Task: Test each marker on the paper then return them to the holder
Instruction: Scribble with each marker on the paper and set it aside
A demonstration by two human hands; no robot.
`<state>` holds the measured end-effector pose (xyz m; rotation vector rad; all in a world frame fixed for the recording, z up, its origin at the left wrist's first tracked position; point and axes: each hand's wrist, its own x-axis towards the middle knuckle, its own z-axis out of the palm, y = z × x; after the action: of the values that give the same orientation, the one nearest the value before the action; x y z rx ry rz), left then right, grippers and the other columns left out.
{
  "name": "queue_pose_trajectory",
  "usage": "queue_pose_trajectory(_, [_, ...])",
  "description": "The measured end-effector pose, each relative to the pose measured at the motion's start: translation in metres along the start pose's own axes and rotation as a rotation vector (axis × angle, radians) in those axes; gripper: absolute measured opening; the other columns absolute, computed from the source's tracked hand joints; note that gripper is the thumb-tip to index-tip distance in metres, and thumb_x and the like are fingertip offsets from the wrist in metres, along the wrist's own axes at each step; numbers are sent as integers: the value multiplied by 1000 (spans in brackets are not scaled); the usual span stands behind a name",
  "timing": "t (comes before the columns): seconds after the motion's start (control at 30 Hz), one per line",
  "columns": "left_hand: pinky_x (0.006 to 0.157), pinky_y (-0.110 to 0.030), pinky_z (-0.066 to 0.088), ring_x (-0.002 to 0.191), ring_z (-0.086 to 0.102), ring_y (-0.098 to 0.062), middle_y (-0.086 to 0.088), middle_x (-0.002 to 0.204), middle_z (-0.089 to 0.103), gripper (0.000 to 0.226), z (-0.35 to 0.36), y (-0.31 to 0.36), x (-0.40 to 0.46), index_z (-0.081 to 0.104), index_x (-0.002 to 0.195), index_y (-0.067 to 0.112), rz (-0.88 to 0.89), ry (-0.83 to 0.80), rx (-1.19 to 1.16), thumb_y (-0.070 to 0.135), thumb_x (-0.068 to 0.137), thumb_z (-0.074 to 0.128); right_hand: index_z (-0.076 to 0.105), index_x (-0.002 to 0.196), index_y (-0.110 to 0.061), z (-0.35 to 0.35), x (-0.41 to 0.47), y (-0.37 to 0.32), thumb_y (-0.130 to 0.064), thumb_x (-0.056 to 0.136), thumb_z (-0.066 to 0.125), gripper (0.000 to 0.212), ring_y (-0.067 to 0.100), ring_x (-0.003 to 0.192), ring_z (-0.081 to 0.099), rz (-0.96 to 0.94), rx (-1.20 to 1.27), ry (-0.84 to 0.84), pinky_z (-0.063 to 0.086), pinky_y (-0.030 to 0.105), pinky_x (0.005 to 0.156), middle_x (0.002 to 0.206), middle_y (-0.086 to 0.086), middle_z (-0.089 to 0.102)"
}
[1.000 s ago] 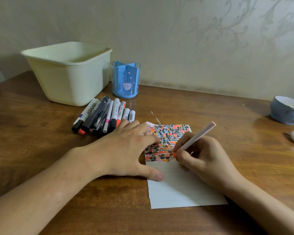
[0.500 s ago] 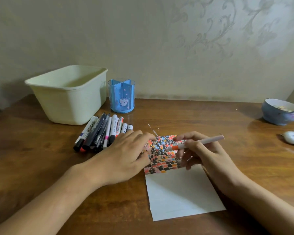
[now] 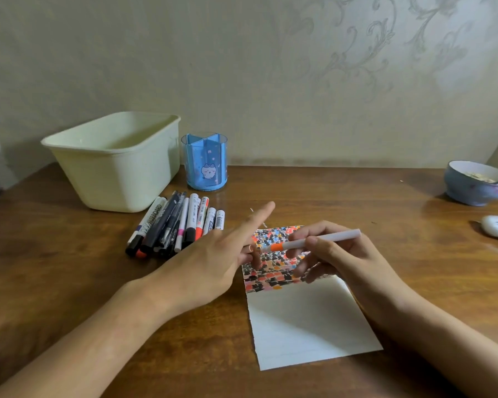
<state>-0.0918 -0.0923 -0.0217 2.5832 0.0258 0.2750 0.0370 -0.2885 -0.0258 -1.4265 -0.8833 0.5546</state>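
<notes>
Marker, orange-banded, lies level above our paper, gripped by our right hand; our left hand hovers alongside, fingers spread, grasping nothing. Other markers wait on the bench near the blue holder.

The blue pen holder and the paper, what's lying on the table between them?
In the head view, the stretch from the blue pen holder to the paper is mostly bare wood. The pile of markers lies just left of that line.
</notes>
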Motion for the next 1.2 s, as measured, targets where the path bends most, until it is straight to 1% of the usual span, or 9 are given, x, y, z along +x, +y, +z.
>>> queue_pose_trajectory(0.13, [78,-14,48,96,59,1,10,93,63,83,-1,2,0,-9,150,55,-8,-12,-33,16,103,48,70,102,-4,1,0,0,-24,90,59,25,25,74,71,4,-12,22,57,29,64,93,16,74])
queue_pose_trajectory(0.27, [70,-12,44,88,57,3,13,80,56,81,-1,5,-1,-4,152,52,-5,-25,-31,14,103,48,74,102,-13,3,0,2,-21,93,61,18,26,76,71,-2,-54,-32,57,31,65,97,11,75])
queue_pose_trajectory(0.43, [93,-21,51,111,58,3,13,122,63,71,-1,5,-3,12,151,55,-27,0,0,19,102,50,76,103,-20,4,-1,3,-23,96,62,16,30,79,72,-6,-75,-65,57,32,67,101,11,75])
queue_pose_trajectory(0.57, [73,-9,47,101,55,9,22,104,61,29,-6,3,-3,55,124,40,-16,103,87,31,97,58,76,103,-17,2,0,2,-30,93,56,25,32,80,73,7,-71,-42,57,35,68,94,9,75])
queue_pose_trajectory(0.63, [65,-10,42,94,55,6,21,95,63,10,-8,2,-3,62,103,35,-17,148,138,39,95,59,74,105,-17,2,0,2,-29,92,55,26,32,79,73,7,-66,-31,57,33,67,97,9,75])
queue_pose_trajectory(0.7, [63,-12,37,84,56,2,20,82,62,10,-9,2,-3,61,91,36,-16,169,160,45,93,58,70,105,-14,1,0,2,-28,90,60,22,30,78,73,7,-41,-27,57,30,66,100,9,75])
queue_pose_trajectory(0.83, [57,-16,37,73,58,-2,18,63,55,10,-9,4,-3,64,88,36,-44,160,168,44,93,60,72,99,-10,-3,0,3,-19,91,71,12,22,76,73,-9,-81,-11,56,28,65,92,9,76])
queue_pose_trajectory(1.03, [63,-29,50,67,59,-7,14,62,58,9,-9,4,-3,68,88,33,-65,180,133,40,92,63,79,98,-15,-5,2,6,-21,80,73,20,20,75,74,-55,-189,21,60,30,68,88,6,78])
queue_pose_trajectory(1.2, [55,-26,45,62,57,-10,12,59,57,13,-6,4,-4,65,78,33,7,234,177,37,91,65,77,100,-12,-4,3,5,-23,80,72,23,25,80,76,-63,-203,20,60,39,73,87,6,79])
